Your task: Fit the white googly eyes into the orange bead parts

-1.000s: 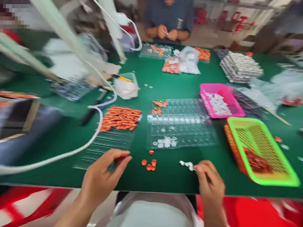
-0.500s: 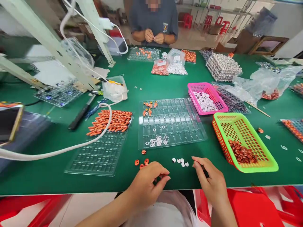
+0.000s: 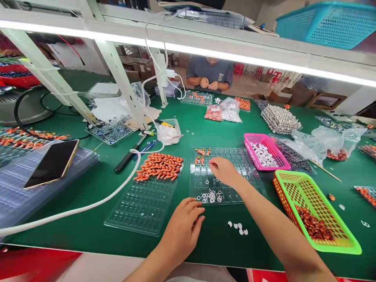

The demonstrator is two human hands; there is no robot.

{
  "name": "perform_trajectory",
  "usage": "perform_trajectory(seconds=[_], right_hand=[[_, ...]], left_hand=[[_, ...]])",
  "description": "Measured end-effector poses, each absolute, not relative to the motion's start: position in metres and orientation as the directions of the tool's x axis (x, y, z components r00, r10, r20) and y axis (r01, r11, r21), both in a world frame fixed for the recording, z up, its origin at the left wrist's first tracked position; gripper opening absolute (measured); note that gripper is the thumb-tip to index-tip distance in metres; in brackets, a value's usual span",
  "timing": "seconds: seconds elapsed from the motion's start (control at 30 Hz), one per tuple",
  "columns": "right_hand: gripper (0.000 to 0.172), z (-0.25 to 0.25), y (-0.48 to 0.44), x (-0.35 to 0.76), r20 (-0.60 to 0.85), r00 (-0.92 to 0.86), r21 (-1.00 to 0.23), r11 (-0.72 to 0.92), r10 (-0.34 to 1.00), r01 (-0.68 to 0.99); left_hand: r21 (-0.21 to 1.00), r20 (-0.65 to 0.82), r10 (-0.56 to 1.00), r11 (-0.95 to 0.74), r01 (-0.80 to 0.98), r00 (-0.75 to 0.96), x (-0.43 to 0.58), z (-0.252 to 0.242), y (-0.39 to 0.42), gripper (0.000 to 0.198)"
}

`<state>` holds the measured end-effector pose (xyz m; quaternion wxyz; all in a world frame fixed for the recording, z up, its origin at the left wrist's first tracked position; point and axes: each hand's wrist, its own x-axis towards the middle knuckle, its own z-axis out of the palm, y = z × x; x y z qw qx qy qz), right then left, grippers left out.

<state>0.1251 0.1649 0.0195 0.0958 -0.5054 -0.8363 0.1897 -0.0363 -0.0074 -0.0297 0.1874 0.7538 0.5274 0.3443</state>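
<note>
My right hand reaches over the clear compartment tray, its fingers curled together near the tray's upper left; what they hold is hidden. A few orange pieces sit in that corner, and white rings lie in the tray's front row. My left hand rests on the green table just in front of the tray, fingers bent and close together. It covers the spot where the loose orange rings lay. Several white rings lie on the table to its right.
A pile of orange parts lies on a second clear tray at left. A pink basket of white rings and a green basket of orange rings stand at right. A phone, white cable and black-handled tool lie left. A co-worker sits opposite.
The view has tilted up to show the lit shelf. My right hand moved from the table's front edge forward over the clear tray. My left hand shifted slightly toward the tray's front edge.
</note>
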Motion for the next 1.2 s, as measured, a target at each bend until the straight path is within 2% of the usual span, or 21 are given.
perform_trajectory(seconds=[0.07, 0.17, 0.33, 0.47, 0.63, 0.73, 0.8, 0.83, 0.9, 0.97, 1.07, 1.2], right_hand=[[0.019, 0.010, 0.186, 0.102, -0.064, -0.437, -0.382, 0.382, 0.897, 0.841], [0.028, -0.004, 0.204, 0.081, -0.134, -0.376, -0.340, 0.314, 0.917, 0.887], [0.030, -0.019, 0.213, 0.069, -0.237, -0.282, -0.340, 0.192, 0.930, 0.921], [0.029, -0.020, 0.215, 0.065, -0.256, -0.194, -0.406, 0.077, 0.947, 0.911], [0.025, 0.001, 0.196, 0.077, -0.209, -0.185, -0.596, 0.025, 0.960, 0.803], [0.020, 0.020, 0.152, 0.105, -0.174, -0.255, -0.723, 0.053, 0.951, 0.689], [0.018, 0.027, 0.109, 0.131, -0.179, -0.312, -0.799, 0.048, 0.933, 0.599], [0.018, 0.028, 0.086, 0.144, -0.166, -0.358, -0.899, 0.008, 0.919, 0.438], [0.019, 0.025, 0.043, 0.167, -0.191, -0.355, -0.972, -0.126, 0.915, 0.197], [0.021, 0.014, 0.007, 0.184, -0.216, -0.280, -0.975, -0.222, 0.936, 0.010], [0.022, -0.012, -0.029, 0.194, -0.222, -0.154, -0.936, -0.255, 0.963, -0.242], [0.022, -0.039, -0.050, 0.193, -0.213, -0.092, -0.904, -0.232, 0.973, -0.360]], left_hand=[[0.593, 0.323, 0.923, -0.369, 0.716, 0.208, -0.038, -0.034, -0.002, 0.026], [0.545, 0.327, 0.918, -0.376, 0.749, 0.223, -0.038, -0.040, 0.002, 0.029], [0.561, 0.271, 0.934, -0.351, 0.750, 0.233, -0.037, -0.039, 0.002, 0.030], [0.570, 0.240, 0.941, -0.336, 0.750, 0.239, -0.036, -0.040, 0.003, 0.028], [0.633, 0.254, 0.944, -0.327, 0.701, 0.211, -0.038, -0.040, 0.001, 0.029], [0.792, 0.213, 0.965, -0.261, 0.552, 0.151, -0.042, -0.032, -0.003, 0.032], [0.909, 0.101, 0.987, -0.142, 0.391, 0.123, -0.043, -0.023, -0.006, 0.033], [0.952, 0.025, 0.993, -0.060, 0.301, 0.119, -0.042, -0.019, -0.008, 0.032], [0.990, -0.095, 0.979, 0.075, 0.116, 0.181, -0.037, -0.012, -0.010, 0.032], [0.986, -0.155, 0.945, 0.168, -0.022, 0.288, -0.026, -0.010, -0.012, 0.031], [0.950, -0.176, 0.906, 0.258, -0.174, 0.385, -0.003, -0.013, -0.015, 0.026], [0.921, -0.193, 0.891, 0.309, -0.236, 0.412, 0.023, -0.020, -0.019, 0.022]])
